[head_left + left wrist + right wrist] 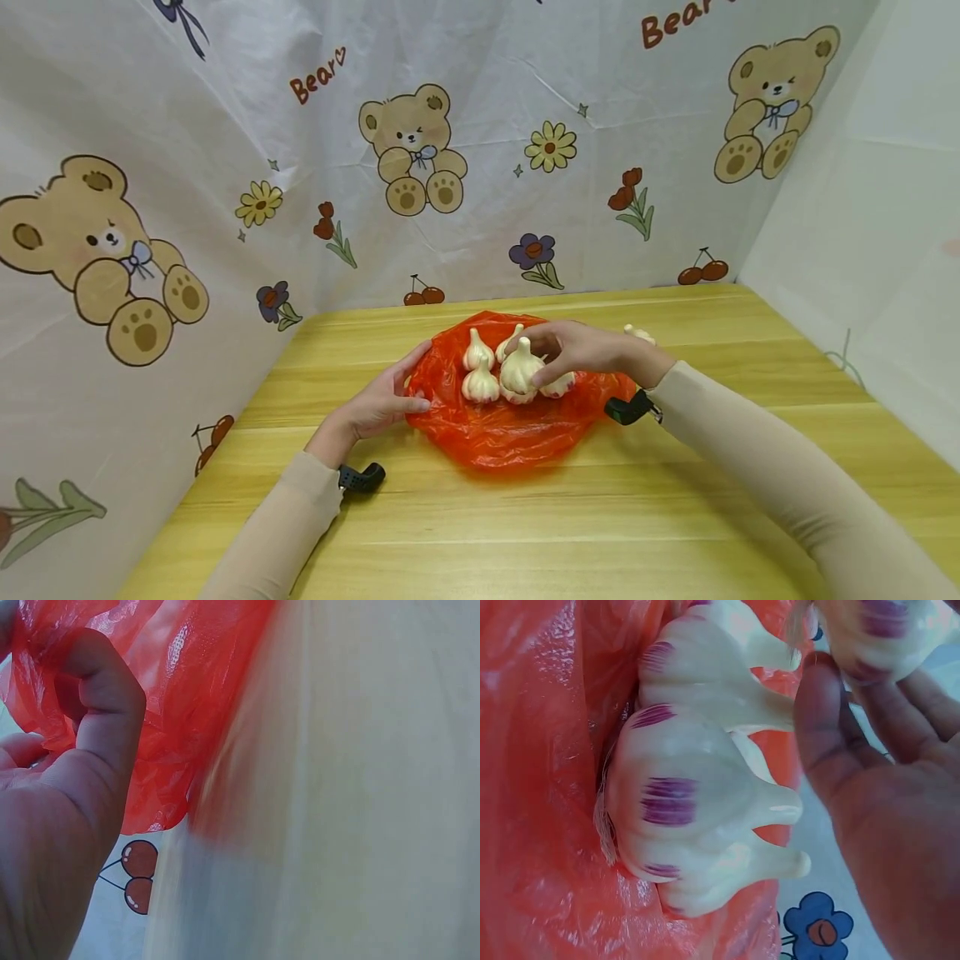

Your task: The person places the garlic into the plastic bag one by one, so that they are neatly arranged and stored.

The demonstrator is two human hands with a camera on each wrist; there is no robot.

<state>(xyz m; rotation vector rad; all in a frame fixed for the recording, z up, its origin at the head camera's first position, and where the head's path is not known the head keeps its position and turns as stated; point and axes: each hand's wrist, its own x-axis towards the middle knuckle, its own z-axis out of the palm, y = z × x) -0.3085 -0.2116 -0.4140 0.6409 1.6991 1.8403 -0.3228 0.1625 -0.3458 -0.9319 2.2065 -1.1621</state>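
A red plastic bag (510,442) lies spread on the wooden table with several white garlic bulbs (481,383) on it. My left hand (378,402) holds the bag's left edge; in the left wrist view the thumb and fingers curl around the thin red film. Over the bag my right hand (576,346) grips one garlic bulb (877,637) by its side, stem up in the head view, lifted beside the others. Purple streaks mark the bulbs in the right wrist view. Part of the group is hidden behind the right hand and the held bulb.
Another garlic bulb (639,334) sits beyond my right wrist, partly hidden by it. The wooden table (465,533) runs back to a white cloth (487,208) printed with bears and flowers. A white wall (870,208) stands on the right.
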